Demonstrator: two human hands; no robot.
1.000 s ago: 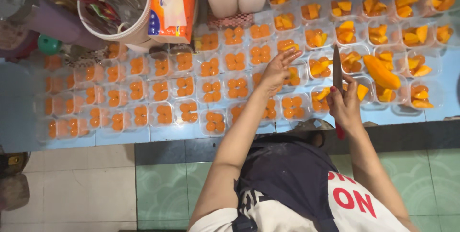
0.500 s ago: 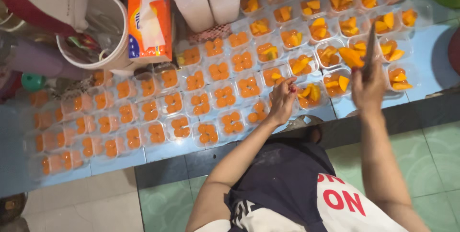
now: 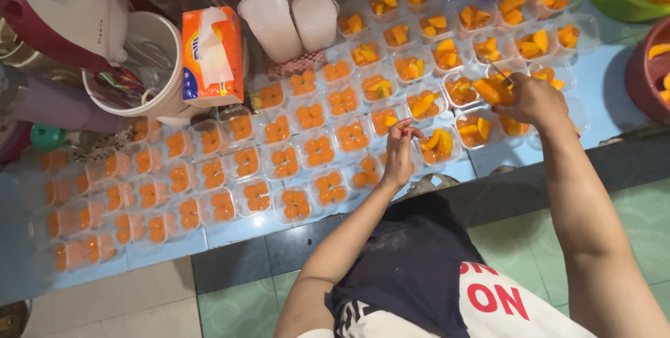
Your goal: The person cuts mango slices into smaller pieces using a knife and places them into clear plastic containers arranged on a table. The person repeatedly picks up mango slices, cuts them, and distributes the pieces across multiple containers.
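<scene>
Filling small clear cups with cut orange fruit on a blue surface

The right hand (image 3: pixel 534 101) is closed around a thin knife (image 3: pixel 500 73), with a fruit wedge (image 3: pixel 488 90) at its fingers, above the cups at about 1 o'clock from the body. The left hand (image 3: pixel 400 153) hovers with its fingertips pinched together, holding nothing I can make out, just over a cup (image 3: pixel 437 144) of slices at 12 o'clock. A fair way to do this step, as I judge it: keep the blade pointing away from the left hand, lower the wedge straight into one cup, and steady that cup's rim so its touching neighbours do not shift. Filled cups (image 3: pixel 279 163) stretch towards 10 o'clock.
</scene>
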